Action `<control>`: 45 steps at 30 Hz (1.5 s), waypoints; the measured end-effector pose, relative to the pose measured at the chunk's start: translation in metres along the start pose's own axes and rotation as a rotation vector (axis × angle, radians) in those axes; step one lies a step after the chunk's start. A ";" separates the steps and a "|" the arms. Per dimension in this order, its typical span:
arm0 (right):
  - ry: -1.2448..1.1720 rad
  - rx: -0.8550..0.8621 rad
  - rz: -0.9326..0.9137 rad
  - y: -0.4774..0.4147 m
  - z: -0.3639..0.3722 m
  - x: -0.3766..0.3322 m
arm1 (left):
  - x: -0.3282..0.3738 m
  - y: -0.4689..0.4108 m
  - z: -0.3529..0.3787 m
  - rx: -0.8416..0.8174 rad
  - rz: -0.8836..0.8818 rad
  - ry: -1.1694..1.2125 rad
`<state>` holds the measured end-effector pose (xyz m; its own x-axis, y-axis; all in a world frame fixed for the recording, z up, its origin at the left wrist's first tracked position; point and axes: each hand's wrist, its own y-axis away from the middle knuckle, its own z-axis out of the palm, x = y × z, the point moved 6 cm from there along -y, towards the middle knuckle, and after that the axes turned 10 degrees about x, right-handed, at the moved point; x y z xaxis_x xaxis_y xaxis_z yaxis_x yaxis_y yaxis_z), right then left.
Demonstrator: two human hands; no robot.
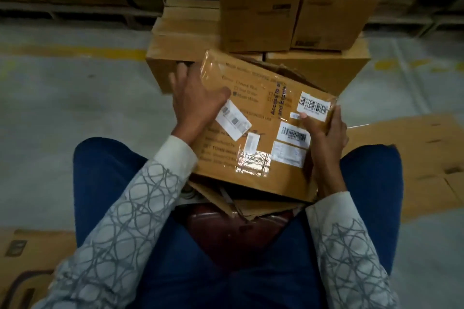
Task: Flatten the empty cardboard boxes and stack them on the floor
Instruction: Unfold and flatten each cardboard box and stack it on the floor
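Note:
A brown cardboard box with barcode labels and clear tape lies tilted above my lap, its lower flaps loose and crumpled. My left hand holds its left edge, thumb on the top face and fingers curled round behind. My right hand grips the right edge, thumb pressing near a barcode label. Flattened cardboard lies on the floor to my right, and another flat piece sits at the lower left.
Several upright brown boxes are piled straight ahead on larger cartons. Pallets of stacked cardboard line the back. I sit on a dark red stool on a grey concrete floor with a yellow line.

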<state>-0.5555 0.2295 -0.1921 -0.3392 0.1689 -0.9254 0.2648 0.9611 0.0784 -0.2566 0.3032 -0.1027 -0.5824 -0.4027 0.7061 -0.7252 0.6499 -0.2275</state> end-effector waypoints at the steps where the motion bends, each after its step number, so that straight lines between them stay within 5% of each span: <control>1: -0.002 -0.002 -0.006 -0.004 0.003 0.000 | 0.001 -0.013 0.005 -0.020 0.021 0.000; 4: 0.068 -0.057 -0.071 -0.015 0.016 -0.003 | -0.005 -0.051 0.025 -0.162 0.091 -0.076; 10: 0.144 -0.090 -0.105 -0.005 0.055 0.003 | -0.060 -0.062 0.046 -0.435 -0.057 -0.110; 15: 0.117 -0.052 -0.102 -0.029 0.075 -0.007 | -0.095 -0.039 0.035 -0.334 -0.045 -0.276; 19: 0.211 0.103 -0.367 -0.033 0.084 -0.032 | -0.125 -0.011 0.027 -0.288 -0.115 0.078; 24: 0.343 -0.218 -0.849 0.017 0.114 -0.036 | -0.154 -0.013 0.028 -0.214 -0.398 0.254; 28: 0.505 -0.420 -1.047 0.056 0.139 -0.035 | -0.145 -0.014 0.045 -0.308 -0.476 0.560; 32: 0.539 -0.416 -1.092 0.050 0.145 -0.037 | -0.139 0.002 0.066 -0.344 -0.519 0.546; 39: 0.488 -0.255 -1.043 0.064 0.139 -0.030 | -0.142 -0.004 0.067 -0.248 -0.346 0.285; 45: 0.546 -0.262 -1.054 0.103 0.135 -0.024 | -0.148 -0.013 0.067 -0.239 -0.410 0.384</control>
<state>-0.3979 0.2951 -0.2121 -0.6305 -0.7125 -0.3078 -0.5388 0.6872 -0.4873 -0.1857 0.3114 -0.2492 -0.0673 -0.4184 0.9057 -0.7338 0.6359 0.2392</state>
